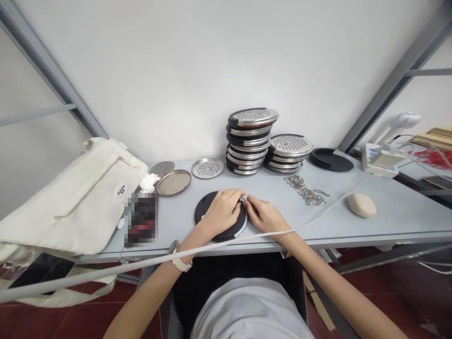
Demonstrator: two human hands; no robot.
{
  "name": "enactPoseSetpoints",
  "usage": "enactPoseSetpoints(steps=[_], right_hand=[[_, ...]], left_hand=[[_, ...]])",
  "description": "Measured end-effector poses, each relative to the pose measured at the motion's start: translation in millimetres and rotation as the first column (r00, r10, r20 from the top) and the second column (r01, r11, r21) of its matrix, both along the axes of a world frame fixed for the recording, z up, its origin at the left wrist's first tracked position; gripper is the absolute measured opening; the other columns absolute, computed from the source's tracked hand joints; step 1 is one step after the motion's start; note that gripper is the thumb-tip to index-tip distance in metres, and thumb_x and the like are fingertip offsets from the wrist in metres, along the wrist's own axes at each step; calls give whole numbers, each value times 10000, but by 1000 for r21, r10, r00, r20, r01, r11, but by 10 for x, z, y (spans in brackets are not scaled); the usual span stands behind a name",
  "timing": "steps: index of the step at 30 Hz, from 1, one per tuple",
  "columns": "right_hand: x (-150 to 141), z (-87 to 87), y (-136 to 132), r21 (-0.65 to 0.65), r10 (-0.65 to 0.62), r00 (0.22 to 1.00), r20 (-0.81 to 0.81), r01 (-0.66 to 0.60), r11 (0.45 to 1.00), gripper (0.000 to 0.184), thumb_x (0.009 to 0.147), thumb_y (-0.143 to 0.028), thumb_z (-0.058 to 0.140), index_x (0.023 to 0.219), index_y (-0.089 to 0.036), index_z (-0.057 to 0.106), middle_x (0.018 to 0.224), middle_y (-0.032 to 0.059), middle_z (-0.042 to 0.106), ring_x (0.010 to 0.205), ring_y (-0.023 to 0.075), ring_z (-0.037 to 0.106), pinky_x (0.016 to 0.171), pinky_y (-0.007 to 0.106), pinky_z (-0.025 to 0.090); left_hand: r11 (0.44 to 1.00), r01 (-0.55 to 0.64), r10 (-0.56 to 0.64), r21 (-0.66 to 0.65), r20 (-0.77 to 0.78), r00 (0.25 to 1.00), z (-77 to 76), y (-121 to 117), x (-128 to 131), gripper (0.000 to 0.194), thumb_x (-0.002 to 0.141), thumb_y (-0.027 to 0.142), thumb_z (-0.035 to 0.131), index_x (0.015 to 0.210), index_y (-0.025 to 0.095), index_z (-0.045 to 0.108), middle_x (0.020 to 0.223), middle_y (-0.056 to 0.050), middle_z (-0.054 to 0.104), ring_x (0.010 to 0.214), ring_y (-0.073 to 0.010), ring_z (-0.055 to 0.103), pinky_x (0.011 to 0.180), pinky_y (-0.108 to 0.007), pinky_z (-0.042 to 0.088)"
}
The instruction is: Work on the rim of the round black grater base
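Observation:
A round black disc with a metal rim (206, 211) lies on the pale grey table (388, 207) right in front of me. My left hand (223, 210) rests on top of it, fingers curled and pressed down. My right hand (263, 214) pinches a small metal ring (242, 200) at the disc's right edge. Both hands meet at that spot. Behind them stand two stacks of round graters with black bases, a tall stack (250, 141) and a lower stack (287, 154). A pile of metal rings (306, 190) lies to the right.
Loose metal discs (207, 168) and a shallow metal tray (173, 182) lie at the back left, next to a cream cloth bag (81, 197). A black lid (331, 159) and a beige oval object (362, 205) sit on the right. A white cable (106, 268) crosses in front.

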State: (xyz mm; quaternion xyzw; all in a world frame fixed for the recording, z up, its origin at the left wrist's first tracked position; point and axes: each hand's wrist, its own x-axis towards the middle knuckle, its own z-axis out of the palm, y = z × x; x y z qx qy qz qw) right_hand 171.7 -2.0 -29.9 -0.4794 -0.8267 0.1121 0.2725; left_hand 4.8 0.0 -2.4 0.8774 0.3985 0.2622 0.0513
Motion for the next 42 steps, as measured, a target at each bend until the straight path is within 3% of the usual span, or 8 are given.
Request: enactPoseSetpoints(steps=[8,13,26,42], right_hand=[[1,-33,31,-24,-20,1000,12,20,1000,245,943,-297,257,844,-206,461,670,24,599,567,150,569,548,238,324],[10,-18,37,-48,3,1000,23,-2,999,244,938,-277,270,883,-204,496,719,38,630,609,153,590,575,235,339],[18,13,37,-67,-17,997,81,22,997,280,912,-262,311,798,-191,557,706,45,649,612,141,587,587,224,334],[-12,-7,21,-41,-66,995,70,69,997,231,909,-279,318,820,-199,516,706,40,646,597,149,582,566,233,319]], left_hand=[[996,-6,20,-90,150,988,-55,15,-11,259,839,95,454,1078,194,452,1066,-55,484,917,-161,549,841,-302,465],[994,22,-6,-105,145,989,-29,-15,-2,281,829,93,466,1088,198,446,1050,-58,482,880,-162,560,799,-298,484],[999,15,-12,-47,59,998,-19,5,-1,191,838,127,467,1018,187,489,983,-47,582,974,-199,527,881,-366,410],[998,23,-22,-51,18,1000,6,-2,1,229,849,93,429,1043,197,495,983,-41,599,960,-198,536,893,-365,367]])
